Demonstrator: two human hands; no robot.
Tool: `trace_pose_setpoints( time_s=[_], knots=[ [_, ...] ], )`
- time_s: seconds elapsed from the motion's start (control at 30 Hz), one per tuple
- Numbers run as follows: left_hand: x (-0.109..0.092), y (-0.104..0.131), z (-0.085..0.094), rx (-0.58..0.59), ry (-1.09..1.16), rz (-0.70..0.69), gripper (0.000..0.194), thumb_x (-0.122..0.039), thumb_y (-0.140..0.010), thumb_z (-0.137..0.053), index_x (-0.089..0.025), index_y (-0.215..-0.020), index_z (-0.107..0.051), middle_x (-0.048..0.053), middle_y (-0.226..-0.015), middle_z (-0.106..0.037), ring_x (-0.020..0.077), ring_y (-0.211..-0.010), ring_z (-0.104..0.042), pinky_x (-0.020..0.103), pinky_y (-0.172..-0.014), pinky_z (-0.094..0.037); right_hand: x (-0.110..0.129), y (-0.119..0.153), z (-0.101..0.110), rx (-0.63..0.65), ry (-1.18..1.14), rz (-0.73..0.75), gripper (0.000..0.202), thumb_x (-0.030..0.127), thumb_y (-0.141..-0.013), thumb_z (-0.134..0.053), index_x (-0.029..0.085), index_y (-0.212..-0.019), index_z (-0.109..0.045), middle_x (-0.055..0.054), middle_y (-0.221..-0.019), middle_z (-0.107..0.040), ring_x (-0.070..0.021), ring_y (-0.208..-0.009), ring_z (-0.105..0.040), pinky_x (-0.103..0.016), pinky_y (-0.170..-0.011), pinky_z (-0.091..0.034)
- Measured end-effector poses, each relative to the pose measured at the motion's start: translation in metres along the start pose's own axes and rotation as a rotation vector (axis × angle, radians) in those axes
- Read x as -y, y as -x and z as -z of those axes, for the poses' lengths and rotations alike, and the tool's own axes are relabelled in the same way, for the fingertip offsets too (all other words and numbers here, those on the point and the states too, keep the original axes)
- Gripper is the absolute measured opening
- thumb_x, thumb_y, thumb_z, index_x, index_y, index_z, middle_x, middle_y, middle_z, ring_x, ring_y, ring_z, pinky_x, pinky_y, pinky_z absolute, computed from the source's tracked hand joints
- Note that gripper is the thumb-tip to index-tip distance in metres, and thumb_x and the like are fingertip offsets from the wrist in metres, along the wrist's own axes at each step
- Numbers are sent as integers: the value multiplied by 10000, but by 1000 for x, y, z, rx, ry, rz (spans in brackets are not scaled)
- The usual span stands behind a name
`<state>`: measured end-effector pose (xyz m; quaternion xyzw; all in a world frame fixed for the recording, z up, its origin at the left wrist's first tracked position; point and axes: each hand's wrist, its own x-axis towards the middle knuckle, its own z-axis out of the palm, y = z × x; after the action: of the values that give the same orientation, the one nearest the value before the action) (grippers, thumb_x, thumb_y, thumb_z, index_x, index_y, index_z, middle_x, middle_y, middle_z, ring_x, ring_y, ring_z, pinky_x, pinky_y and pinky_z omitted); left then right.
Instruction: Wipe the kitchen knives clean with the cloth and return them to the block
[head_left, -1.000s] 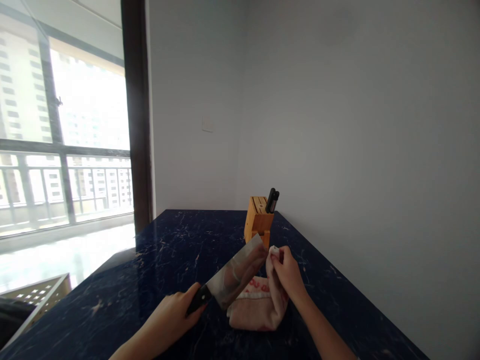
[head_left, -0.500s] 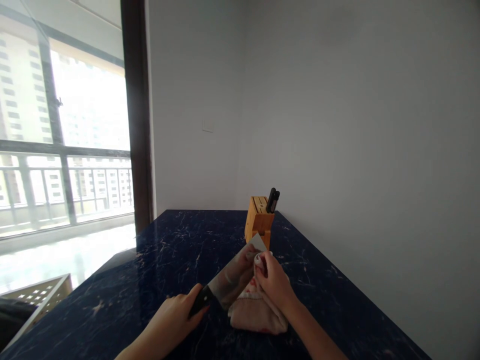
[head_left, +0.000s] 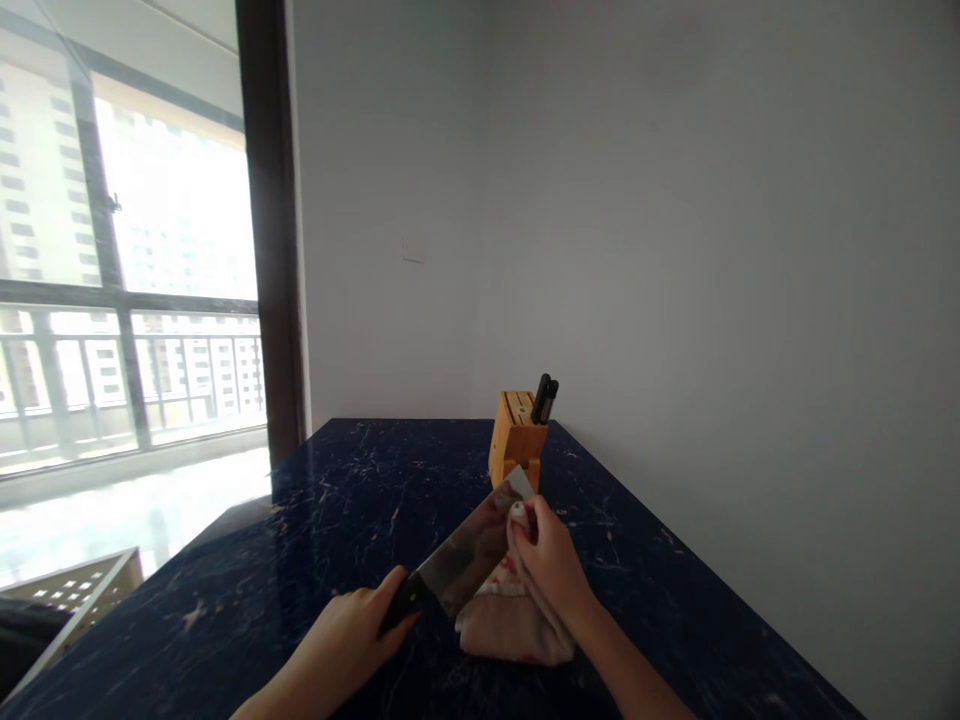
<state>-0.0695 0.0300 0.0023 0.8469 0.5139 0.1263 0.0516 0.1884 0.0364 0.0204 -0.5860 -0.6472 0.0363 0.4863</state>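
A cleaver with a wide shiny blade and a black handle slants up to the right, its tip in front of the wooden block. Wrapped round its handle is my left hand. My right hand pinches a bunched end of a pale cloth with red marks, close against the blade's upper part. The rest of that cloth lies on the dark table below the blade. Behind the blade stands a wooden knife block holding black-handled tools at its right side.
The dark blue marbled table reaches back to the grey walls. At the lower left is a pale perforated rack or chair beside the table. A large window fills the left side.
My right hand has shifted very slightly with the cloth end at the blade. The cleaver, my left hand and the block look almost unchanged.
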Motion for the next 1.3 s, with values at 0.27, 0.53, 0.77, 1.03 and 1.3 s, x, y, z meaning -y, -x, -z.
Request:
trace_pose_setpoints(
  time_s=[0.27, 0.53, 0.77, 1.03, 1.3],
  knots=[
    [-8, 3, 5, 5, -51, -48, 259, -366, -846, -356, -251, -1036, -488, 29, -795, -700, 218, -740, -663, 248, -597, -435, -25, -21, 25, -246, -183, -191, 239, 399, -738, -484, 197, -861, -516, -43, -771, -621, -201, -713, -586, -295, -641, -443],
    [-9, 5, 5, 1, -68, -55, 271, -372, -859, -332, -241, -1055, -467, 33, -791, -698, 224, -742, -663, 255, -598, -437, -25, -19, 21, -201, -130, -147, 233, 366, -762, -451, 202, -920, -500, -32, -796, -626, -187, -725, -592, -285, -662, -435],
    [-8, 2, 4, 0, -53, -15, 277, -352, -855, -346, -222, -1070, -463, 44, -803, -701, 232, -742, -665, 268, -599, -451, -42, -14, 15, -146, -49, -214, 96, 227, -651, -483, 227, -744, -461, 32, -608, -570, -176, -580, -574, -265, -558, -400],
    [-12, 4, 6, 12, -70, 20, 313, -337, -850, -349, -192, -1101, -468, 74, -843, -702, 256, -761, -664, 308, -616, -476, -27, -16, 30, -418, -46, -252, 192, 360, -719, -500, 220, -808, -403, -12, -706, -557, -188, -658, -557, -286, -624, -414],
    [-9, 3, 3, 9, -62, -14, 325, -330, -847, -357, -192, -1126, -452, 66, -846, -703, 249, -759, -666, 306, -620, -482, 7, -5, 10, -169, -187, 48, 156, 347, -792, -485, 207, -854, -517, -19, -781, -616, -163, -703, -577, -268, -653, -436]
  ],
)
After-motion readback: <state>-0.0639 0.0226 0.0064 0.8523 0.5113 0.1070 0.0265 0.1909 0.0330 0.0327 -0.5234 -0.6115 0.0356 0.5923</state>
